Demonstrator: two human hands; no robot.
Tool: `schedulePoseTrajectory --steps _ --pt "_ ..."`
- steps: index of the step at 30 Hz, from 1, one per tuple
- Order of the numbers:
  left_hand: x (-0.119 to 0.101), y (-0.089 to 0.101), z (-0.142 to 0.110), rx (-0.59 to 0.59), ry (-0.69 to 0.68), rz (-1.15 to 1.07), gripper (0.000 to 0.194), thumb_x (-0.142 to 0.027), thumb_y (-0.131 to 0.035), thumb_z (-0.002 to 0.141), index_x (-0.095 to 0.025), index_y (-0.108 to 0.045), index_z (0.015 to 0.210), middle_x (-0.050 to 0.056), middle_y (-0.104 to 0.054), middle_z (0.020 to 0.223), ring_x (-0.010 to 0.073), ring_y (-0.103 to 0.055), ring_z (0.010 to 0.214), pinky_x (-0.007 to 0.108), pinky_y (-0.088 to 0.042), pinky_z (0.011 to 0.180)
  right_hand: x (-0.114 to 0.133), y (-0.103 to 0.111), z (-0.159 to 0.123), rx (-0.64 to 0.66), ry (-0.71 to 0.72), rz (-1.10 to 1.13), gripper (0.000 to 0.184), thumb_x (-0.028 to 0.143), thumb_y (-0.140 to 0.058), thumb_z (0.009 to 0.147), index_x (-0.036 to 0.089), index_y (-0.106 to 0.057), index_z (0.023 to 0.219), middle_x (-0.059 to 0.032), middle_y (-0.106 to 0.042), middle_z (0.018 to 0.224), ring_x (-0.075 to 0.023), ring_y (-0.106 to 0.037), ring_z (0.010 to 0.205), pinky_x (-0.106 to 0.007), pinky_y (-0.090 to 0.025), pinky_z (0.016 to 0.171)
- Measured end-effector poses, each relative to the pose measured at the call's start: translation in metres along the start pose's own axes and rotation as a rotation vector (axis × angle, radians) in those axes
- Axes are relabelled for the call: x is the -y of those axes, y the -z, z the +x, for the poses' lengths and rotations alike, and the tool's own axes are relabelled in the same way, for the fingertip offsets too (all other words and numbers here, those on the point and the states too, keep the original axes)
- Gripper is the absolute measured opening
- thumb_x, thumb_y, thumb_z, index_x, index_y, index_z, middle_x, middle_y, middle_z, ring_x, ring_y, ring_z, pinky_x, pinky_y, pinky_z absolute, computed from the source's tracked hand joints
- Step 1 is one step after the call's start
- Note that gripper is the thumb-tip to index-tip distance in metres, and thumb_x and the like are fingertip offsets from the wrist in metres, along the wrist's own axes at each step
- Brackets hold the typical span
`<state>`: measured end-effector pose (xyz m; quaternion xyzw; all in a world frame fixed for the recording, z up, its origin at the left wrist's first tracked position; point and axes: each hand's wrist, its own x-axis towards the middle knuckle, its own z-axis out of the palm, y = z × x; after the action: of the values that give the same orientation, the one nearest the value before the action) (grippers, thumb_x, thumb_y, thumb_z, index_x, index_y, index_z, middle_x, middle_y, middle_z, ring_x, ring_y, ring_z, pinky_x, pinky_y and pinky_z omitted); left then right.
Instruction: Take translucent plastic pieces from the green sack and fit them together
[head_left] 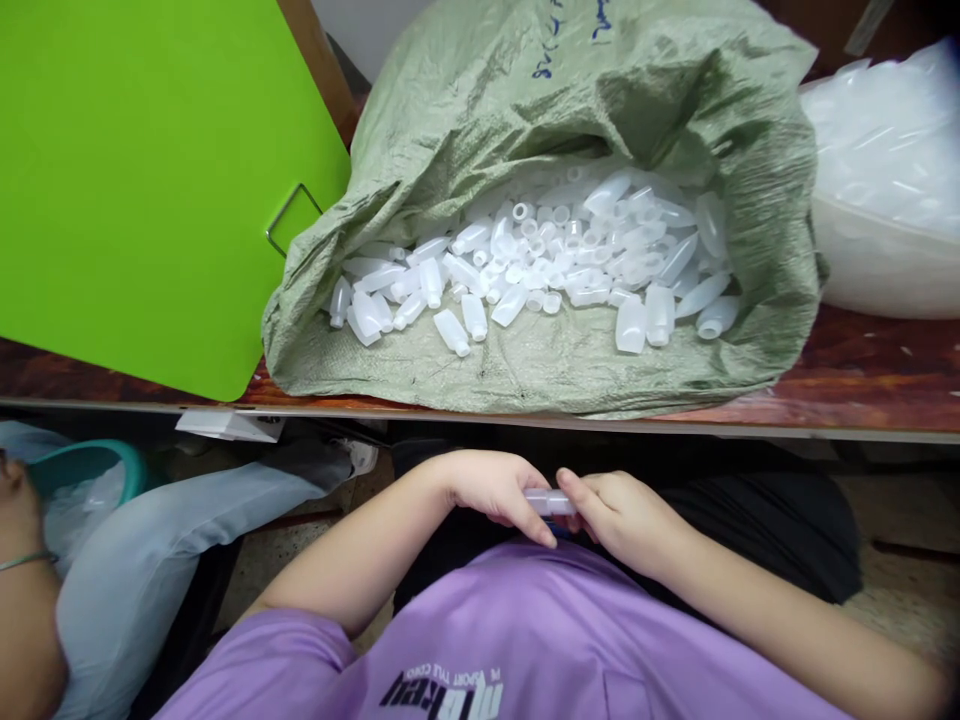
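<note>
A small translucent plastic bottle (546, 502) lies sideways in front of my purple shirt, between my two hands. My left hand (495, 490) is closed around its left end, thumb along the near side. At the other end, my right hand (619, 508) grips it between thumb and fingers. Both ends of the bottle are hidden by the fingers. A bit of something blue shows just below it, too small to name. Beyond the hands, many similar empty bottles (555, 250) lie heaped in the mouth of a green woven sack (525, 375) on the table.
A bright green board (150, 180) with a wire handle stands at the left of the wood-patterned table (885, 370). A full whitish bag (889, 190) sits at the right. At lower left, another person's leg (180, 520) is beside a teal basin (133, 470).
</note>
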<state>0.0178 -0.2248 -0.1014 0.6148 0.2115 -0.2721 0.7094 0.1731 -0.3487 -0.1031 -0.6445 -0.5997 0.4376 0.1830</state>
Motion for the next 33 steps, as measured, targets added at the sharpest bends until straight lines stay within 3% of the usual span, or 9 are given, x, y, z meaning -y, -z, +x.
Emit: schedulePoseTrajectory --steps 5,10,13,16,19,24,27,29,33 --pt "-0.002 0.001 0.000 -0.050 -0.017 0.064 0.030 -0.039 -0.070 0.063 -0.016 -0.063 0.081 -0.007 -0.045 0.059 0.0063 -0.035 0.052 0.021 -0.029 0.051 -0.013 0.000 -0.006 -0.217 0.278 -0.028 0.032 0.039 -0.051 0.084 0.020 -0.056 0.109 -0.0091 -0.062 0.105 -0.0180 -0.060 0.090 -0.031 -0.049 0.077" --pt "-0.008 -0.004 0.002 -0.116 0.081 0.362 0.025 -0.038 -0.067 0.064 -0.016 -0.061 0.073 -0.006 -0.049 0.059 0.0078 -0.040 0.053 0.021 -0.031 0.053 -0.013 -0.003 -0.009 -0.154 0.157 0.030 0.024 0.034 -0.041 0.090 0.019 -0.059 0.090 -0.0008 -0.061 0.068 -0.0121 -0.058 0.060 -0.024 -0.049 0.058" --pt "-0.006 -0.004 0.003 -0.117 0.029 0.250 0.027 -0.038 -0.067 0.064 -0.016 -0.065 0.079 -0.005 -0.053 0.063 0.0081 -0.044 0.056 0.021 -0.034 0.056 -0.016 -0.005 -0.008 -0.221 0.303 -0.027 0.031 0.032 -0.055 0.083 0.019 -0.053 0.110 -0.0064 -0.062 0.090 -0.0164 -0.060 0.082 -0.029 -0.051 0.072" --pt "0.000 -0.003 0.002 -0.023 -0.038 0.085 0.031 -0.037 -0.070 0.062 -0.017 -0.067 0.085 -0.003 -0.059 0.072 0.0088 -0.049 0.064 0.021 -0.038 0.064 -0.020 -0.007 -0.007 -0.198 0.380 -0.110 0.020 0.019 -0.046 0.086 0.019 -0.056 0.102 -0.0080 -0.062 0.094 -0.0167 -0.059 0.086 -0.032 -0.051 0.075" --pt "0.004 -0.002 0.002 0.033 -0.034 0.054 0.031 -0.039 -0.072 0.061 -0.016 -0.068 0.082 -0.003 -0.057 0.068 0.0081 -0.046 0.060 0.022 -0.038 0.062 -0.021 -0.009 -0.006 -0.091 0.360 -0.160 0.018 0.017 -0.042 0.086 0.019 -0.060 0.090 -0.0055 -0.062 0.084 -0.0156 -0.060 0.077 -0.030 -0.051 0.069" --pt "0.005 -0.002 0.003 0.001 0.012 0.014 0.033 -0.042 -0.072 0.061 -0.014 -0.066 0.077 -0.004 -0.050 0.060 0.0063 -0.038 0.052 0.021 -0.034 0.055 -0.018 -0.005 -0.009 -0.180 0.386 -0.122 0.035 0.027 -0.050 0.086 0.019 -0.047 0.120 -0.0103 -0.059 0.108 -0.0175 -0.060 0.092 -0.032 -0.051 0.077" --pt "0.004 -0.002 0.004 -0.022 0.007 0.067 0.032 -0.041 -0.072 0.060 -0.015 -0.066 0.078 -0.004 -0.051 0.062 0.0067 -0.039 0.054 0.021 -0.033 0.055 -0.015 -0.003 -0.009 -0.062 0.301 -0.129 0.023 0.031 -0.041 0.090 0.019 -0.059 0.099 -0.0056 -0.064 0.086 -0.0158 -0.061 0.076 -0.029 -0.050 0.068" --pt "0.002 -0.002 0.004 -0.055 0.012 0.124 0.031 -0.042 -0.071 0.061 -0.015 -0.066 0.076 -0.004 -0.051 0.062 0.0071 -0.040 0.055 0.021 -0.033 0.056 -0.015 -0.004 -0.008 -0.054 0.175 -0.126 0.032 0.036 -0.034 0.093 0.019 -0.061 0.088 -0.0038 -0.063 0.073 -0.0151 -0.060 0.066 -0.028 -0.049 0.062" --pt "0.002 -0.003 0.004 -0.095 0.026 0.169 0.031 -0.044 -0.070 0.062 -0.015 -0.063 0.071 -0.005 -0.048 0.059 0.0074 -0.039 0.055 0.021 -0.031 0.054 -0.019 -0.009 -0.007 -0.164 0.261 -0.101 0.030 0.039 -0.047 0.087 0.018 -0.056 0.106 -0.0093 -0.062 0.099 -0.0181 -0.060 0.085 -0.032 -0.050 0.073"
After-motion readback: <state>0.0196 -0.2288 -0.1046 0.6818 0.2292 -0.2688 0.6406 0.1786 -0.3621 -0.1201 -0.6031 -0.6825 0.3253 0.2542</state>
